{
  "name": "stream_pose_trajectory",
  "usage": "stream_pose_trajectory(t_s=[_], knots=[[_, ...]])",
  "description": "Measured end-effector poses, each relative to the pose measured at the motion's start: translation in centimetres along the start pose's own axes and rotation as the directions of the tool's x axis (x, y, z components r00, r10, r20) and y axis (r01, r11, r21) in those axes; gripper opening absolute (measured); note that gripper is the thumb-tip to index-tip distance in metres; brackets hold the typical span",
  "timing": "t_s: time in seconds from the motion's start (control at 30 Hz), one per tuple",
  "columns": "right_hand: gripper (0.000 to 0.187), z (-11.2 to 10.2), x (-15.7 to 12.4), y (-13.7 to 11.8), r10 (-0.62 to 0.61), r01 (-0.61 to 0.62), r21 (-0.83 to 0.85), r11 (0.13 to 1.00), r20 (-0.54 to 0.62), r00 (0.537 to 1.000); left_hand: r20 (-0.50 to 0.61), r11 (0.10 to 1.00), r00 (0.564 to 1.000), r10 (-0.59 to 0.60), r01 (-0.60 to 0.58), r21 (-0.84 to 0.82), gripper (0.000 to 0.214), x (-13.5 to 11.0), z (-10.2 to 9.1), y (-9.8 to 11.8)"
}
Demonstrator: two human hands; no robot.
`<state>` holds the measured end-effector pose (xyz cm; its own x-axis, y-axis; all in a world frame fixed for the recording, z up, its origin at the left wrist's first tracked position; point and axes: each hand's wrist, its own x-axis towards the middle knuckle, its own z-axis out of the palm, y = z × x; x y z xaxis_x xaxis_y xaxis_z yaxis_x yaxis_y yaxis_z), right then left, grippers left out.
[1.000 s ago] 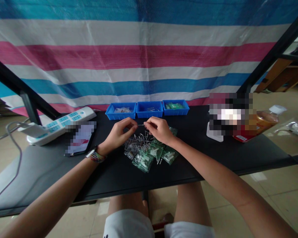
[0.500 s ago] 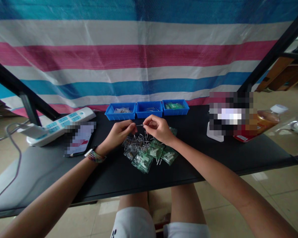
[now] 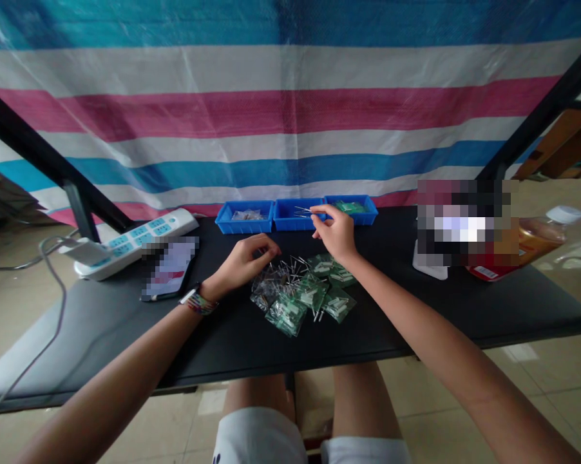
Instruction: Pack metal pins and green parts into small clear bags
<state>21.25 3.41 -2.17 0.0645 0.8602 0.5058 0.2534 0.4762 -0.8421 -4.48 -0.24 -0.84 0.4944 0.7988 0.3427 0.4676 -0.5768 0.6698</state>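
A heap of small clear bags with green parts (image 3: pixel 314 293) and loose metal pins (image 3: pixel 283 267) lies on the black table (image 3: pixel 416 316). My left hand (image 3: pixel 245 258) rests curled at the heap's left edge, fingers pinched together near the pins. My right hand (image 3: pixel 336 229) reaches out to the middle blue tray (image 3: pixel 295 214), pinching a thin metal pin (image 3: pixel 303 210) over that tray. A left blue tray (image 3: pixel 245 217) holds clear bags and a right blue tray (image 3: pixel 355 207) holds green parts.
A white power strip (image 3: pixel 136 241) with a plugged adapter and a phone (image 3: pixel 169 274) lie at the left. A blurred item and a bottle of amber liquid (image 3: pixel 532 241) stand at the right. A striped tarp hangs behind the table.
My right hand has left my left hand and moved forward to the middle blue tray with the pin. My left hand has sunk toward the heap.
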Motion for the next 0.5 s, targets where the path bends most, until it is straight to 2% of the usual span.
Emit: stream_pose_trajectory(t_s=[0.1,0.17,0.23,0.33,0.43,0.5], knots=[[0.018,-1.1,1.1,1.6,-0.069,0.066,-0.163,0.984,-0.014,0.997,0.027,0.999,0.999,0.019,-0.020,0.044,0.022,0.0,0.0,0.1],[0.018,-1.5,1.2,2.2,-0.109,0.096,-0.236,0.967,-0.042,0.993,0.072,0.997,0.997,0.030,-0.035,0.071,0.026,0.0,0.1,0.0],[0.018,-1.5,1.0,2.1,-0.125,0.117,-0.245,0.962,-0.019,0.992,0.122,0.993,0.991,0.054,-0.066,0.102,0.032,-0.1,0.3,-0.2],[0.014,-1.0,0.1,1.0,-0.106,0.145,-0.209,0.967,0.190,0.976,0.166,0.984,0.983,0.084,-0.108,0.143,0.034,-0.1,0.7,-0.6],[0.007,-0.4,-1.2,-0.8,-0.070,0.216,-0.294,0.931,0.439,0.896,0.183,0.977,0.978,0.100,-0.132,0.170,0.032,-0.1,0.9,-0.8],[0.006,-0.2,-2.0,-1.9,-0.029,0.269,-0.367,0.890,0.544,0.839,0.187,0.973,0.976,0.108,-0.142,0.180,0.030,-0.1,0.9,-0.8]])
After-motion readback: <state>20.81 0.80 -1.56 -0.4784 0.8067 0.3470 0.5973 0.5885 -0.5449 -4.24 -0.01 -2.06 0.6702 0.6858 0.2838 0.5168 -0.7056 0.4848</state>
